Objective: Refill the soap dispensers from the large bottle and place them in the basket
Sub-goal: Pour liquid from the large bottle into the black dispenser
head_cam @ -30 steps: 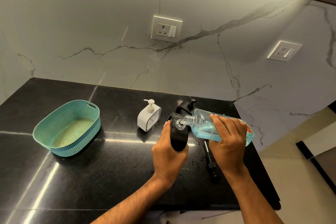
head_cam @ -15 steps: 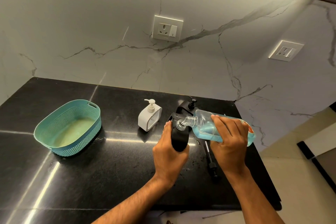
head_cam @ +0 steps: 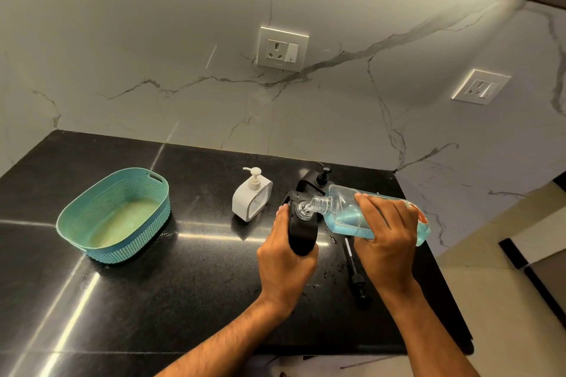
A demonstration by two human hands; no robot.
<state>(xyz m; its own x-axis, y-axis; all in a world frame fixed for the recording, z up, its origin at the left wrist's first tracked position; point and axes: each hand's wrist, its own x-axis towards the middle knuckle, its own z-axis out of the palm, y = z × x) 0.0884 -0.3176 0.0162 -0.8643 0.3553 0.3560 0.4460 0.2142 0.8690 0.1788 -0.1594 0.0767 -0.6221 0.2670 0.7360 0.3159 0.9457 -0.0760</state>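
Observation:
My left hand (head_cam: 283,257) grips a black soap dispenser (head_cam: 303,231) standing on the black counter, its pump off. My right hand (head_cam: 384,236) holds the large clear bottle (head_cam: 346,210) of blue liquid tipped on its side, its neck over the dispenser's open mouth. A white dispenser (head_cam: 251,200) with its pump on stands just left. A second black dispenser (head_cam: 315,180) with a pump stands behind, partly hidden by the bottle. The teal basket (head_cam: 92,211) sits at the far left and holds no dispenser.
A loose black pump with its tube (head_cam: 355,269) lies on the counter (head_cam: 183,285) between my hands and the right edge. A marble wall with two sockets rises behind. The counter's right edge drops to the floor close by my right hand.
None beyond a slight shift of the view; both hands keep the same hold, with the bottle tipped over the dispenser.

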